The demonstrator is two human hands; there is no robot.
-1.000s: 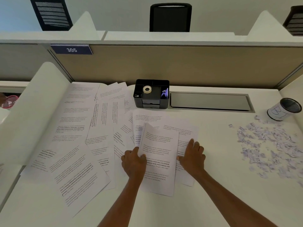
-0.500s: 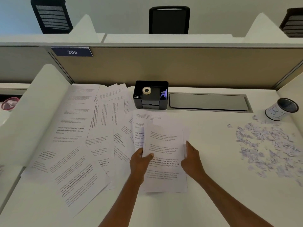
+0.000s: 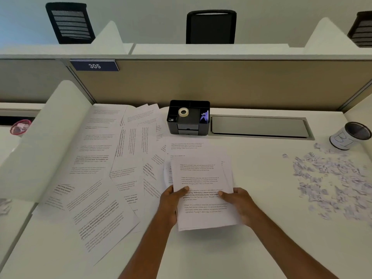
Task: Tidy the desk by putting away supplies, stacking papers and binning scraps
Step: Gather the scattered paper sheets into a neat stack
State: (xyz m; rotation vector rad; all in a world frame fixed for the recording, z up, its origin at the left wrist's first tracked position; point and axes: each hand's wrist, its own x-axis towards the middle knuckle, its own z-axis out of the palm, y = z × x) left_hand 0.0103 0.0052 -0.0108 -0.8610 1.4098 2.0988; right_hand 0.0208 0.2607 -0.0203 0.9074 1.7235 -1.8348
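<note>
Here, papers (image 3: 201,178) between both hands (image 3: 171,202) (image 3: 240,205).

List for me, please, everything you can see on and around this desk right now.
desk: one, white, under everything
partition: one, beige, behind the desk
paper stack: one, white, printed, mid-desk in both hands
loose sheets: many, white, printed, overlapping on the left half
paper scraps: many, pale, scattered on the right
can: one, white label, dark inside, far right
organiser: one, black, back centre
tape roll: one, white, in the organiser
hatch: one, grey, right of the organiser
number plate: one, dark blue, on the partition
chairs: three, black, beyond the partition
left hand: grips the stack's left edge
right hand: grips its right edge
</note>
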